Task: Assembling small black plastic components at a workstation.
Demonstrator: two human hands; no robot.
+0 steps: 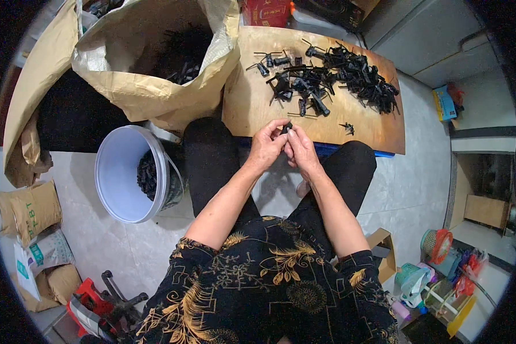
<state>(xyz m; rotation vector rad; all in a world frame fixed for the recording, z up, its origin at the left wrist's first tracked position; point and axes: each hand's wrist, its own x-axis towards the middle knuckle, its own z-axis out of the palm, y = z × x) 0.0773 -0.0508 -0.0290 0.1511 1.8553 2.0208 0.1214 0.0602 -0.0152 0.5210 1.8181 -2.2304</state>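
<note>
While the left hand (264, 144) and right hand (304, 151) meet fingertip to fingertip, they pinch one small black piece (287, 127) between them. Both grips are closed on it, thumbs and forefingers together, and the piece sits at the near edge of the board (239, 109); whether it touches the wood cannot be told. Fingers cover most of it. The part that shows seems to have its long axis running roughly from 1 to 7 o'clock, the free end toward 1; which end is its front is unclear.

Taking the piece as centre, a few small bits (348, 128) lie at 3 o'clock. A loose heap (309, 86) spreads at 1 o'clock, and a denser pile (364, 77) at 2, its thin rods pointing every way. Just beyond the fingers, a single part (302, 108) lies with its body near 12 to 6 and a rod close to 9 to 3.

The work looks midway: one piece is being handled and many remain on the board. Farther out, the sack (155, 100) gapes at 10 o'clock with dark parts inside, and between 8 and 9 the bucket (113, 178) holds a batch of black parts, perhaps finished ones, though nothing confirms that.
</note>
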